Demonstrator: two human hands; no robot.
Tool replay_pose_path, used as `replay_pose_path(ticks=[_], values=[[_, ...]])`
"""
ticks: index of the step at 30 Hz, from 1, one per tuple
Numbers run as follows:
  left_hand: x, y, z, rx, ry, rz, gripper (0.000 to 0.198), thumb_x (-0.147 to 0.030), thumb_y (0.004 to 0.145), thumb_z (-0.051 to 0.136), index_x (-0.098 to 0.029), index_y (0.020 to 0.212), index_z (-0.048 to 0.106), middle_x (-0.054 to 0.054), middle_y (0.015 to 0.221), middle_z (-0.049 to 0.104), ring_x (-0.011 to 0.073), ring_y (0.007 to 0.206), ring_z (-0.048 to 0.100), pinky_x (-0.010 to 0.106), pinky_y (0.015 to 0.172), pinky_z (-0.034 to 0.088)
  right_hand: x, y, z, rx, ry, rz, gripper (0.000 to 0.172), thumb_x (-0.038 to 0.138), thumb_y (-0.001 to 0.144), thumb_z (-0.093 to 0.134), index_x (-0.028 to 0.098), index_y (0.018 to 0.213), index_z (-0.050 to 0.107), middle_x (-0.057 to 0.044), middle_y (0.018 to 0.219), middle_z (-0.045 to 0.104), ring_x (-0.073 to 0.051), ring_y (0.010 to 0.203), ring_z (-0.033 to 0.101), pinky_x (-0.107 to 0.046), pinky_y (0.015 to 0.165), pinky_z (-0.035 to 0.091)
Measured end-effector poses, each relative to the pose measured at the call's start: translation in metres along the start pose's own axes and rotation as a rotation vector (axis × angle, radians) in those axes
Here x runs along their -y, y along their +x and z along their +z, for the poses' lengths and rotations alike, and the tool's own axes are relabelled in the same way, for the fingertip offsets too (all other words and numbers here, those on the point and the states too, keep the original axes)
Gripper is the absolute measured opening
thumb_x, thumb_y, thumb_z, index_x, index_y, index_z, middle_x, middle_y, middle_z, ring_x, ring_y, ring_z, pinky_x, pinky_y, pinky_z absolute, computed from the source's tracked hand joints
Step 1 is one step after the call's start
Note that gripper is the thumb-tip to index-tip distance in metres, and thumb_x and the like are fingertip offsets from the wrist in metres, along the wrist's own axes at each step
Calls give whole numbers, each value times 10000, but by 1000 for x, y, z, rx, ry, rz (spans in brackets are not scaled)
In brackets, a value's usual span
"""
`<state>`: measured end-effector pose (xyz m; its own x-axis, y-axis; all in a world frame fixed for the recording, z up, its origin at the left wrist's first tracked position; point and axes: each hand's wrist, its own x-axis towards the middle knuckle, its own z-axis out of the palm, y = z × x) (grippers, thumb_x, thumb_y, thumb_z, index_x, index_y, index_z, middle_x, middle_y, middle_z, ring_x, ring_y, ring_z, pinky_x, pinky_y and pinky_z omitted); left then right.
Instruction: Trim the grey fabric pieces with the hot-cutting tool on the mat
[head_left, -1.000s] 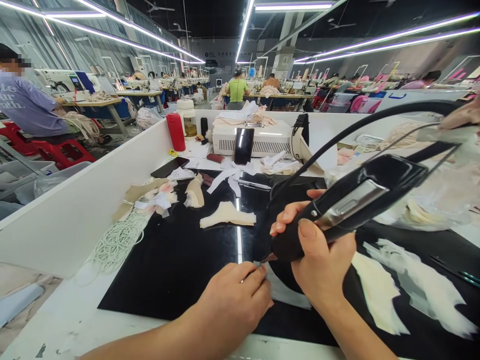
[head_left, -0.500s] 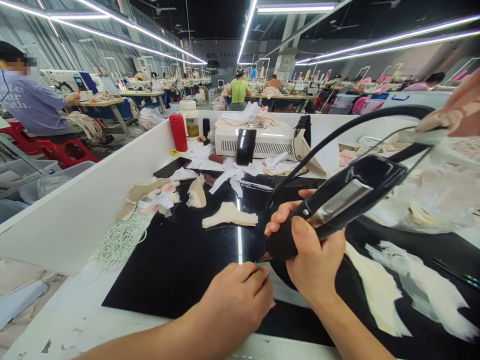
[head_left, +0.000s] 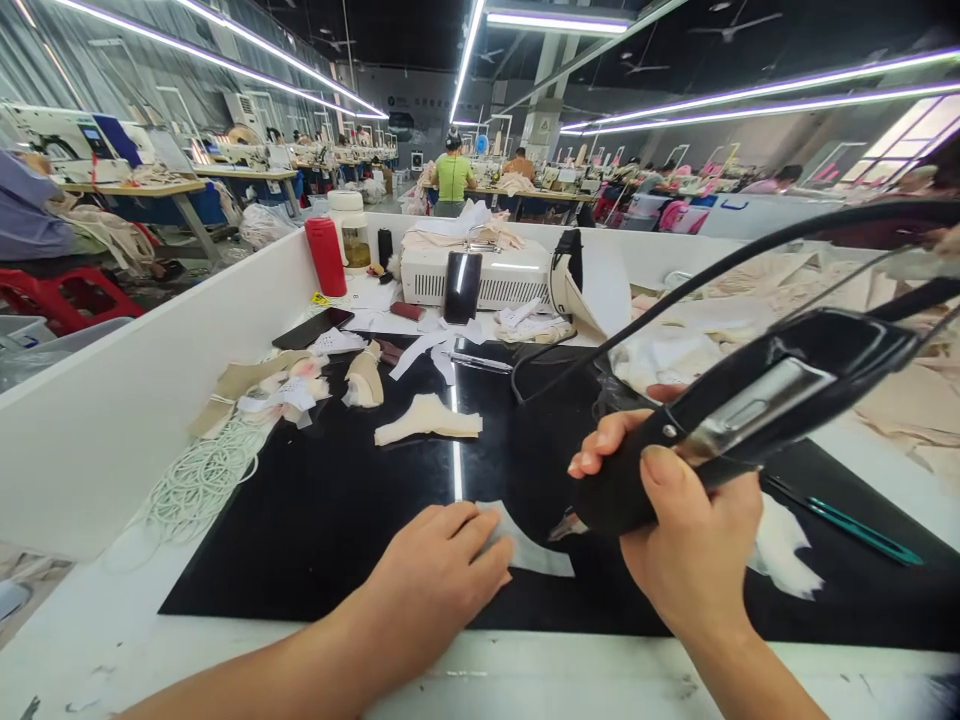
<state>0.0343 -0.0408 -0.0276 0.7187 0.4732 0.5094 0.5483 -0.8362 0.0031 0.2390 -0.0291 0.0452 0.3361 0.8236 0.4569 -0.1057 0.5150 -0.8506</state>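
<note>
My right hand (head_left: 690, 520) is wrapped around a black corded hand tool (head_left: 742, 400) with a metal plate on its side. The tool's pointed metal tip (head_left: 568, 526) is just above the black mat (head_left: 322, 530). Pressed against the mat, my left hand (head_left: 442, 570) has its fingers curled over the left end of a thin whitish curved fabric piece (head_left: 529, 545). The tip is close to this piece; contact cannot be made out. Beyond my hands lies a cream shaped pad (head_left: 427, 418). Behind my right wrist a white fabric piece (head_left: 784, 545) is partly hidden.
Pale green cord (head_left: 199, 480) lies coiled at left, near bundled scraps (head_left: 281, 390). A phone (head_left: 462, 288) leans on a white vented box (head_left: 510, 270). Teal tweezers (head_left: 862, 530) lie at right. The tool's black cable (head_left: 637, 310) arcs overhead. A white partition (head_left: 150, 390) edges the table.
My right hand has moved the tool rightward, away from my left hand, uncovering the curved piece. Another person's hand at upper right has mostly left view. The camera has turned slightly right.
</note>
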Motion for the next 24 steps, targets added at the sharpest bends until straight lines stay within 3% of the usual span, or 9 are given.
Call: replay_pose_path(ticks=[6,17,24], values=[[2,-2,-2,20,12,6,241,-255,1142,465,-167,1174,687,79,1277,767,249,1041,729,382,806,609,2,-12,-16,1,-31,-29,448,468,868,866,308,1221,641,46,827,702,-169,662,663,-337,642,596],[3,-3,-6,25,40,16,254,-288,1144,479,-173,1213,694,80,1287,766,243,1049,723,370,797,592,1,-13,-15,2,-15,-19,436,454,879,866,310,1215,628,54,817,703,-163,657,663,-331,623,579],[2,3,-12,20,46,64,260,-284,1147,491,-151,1262,681,70,1353,733,240,1215,667,385,1004,540,-2,-14,-15,-1,-17,-3,464,466,884,865,298,1234,609,52,829,713,-160,657,662,-333,613,565]])
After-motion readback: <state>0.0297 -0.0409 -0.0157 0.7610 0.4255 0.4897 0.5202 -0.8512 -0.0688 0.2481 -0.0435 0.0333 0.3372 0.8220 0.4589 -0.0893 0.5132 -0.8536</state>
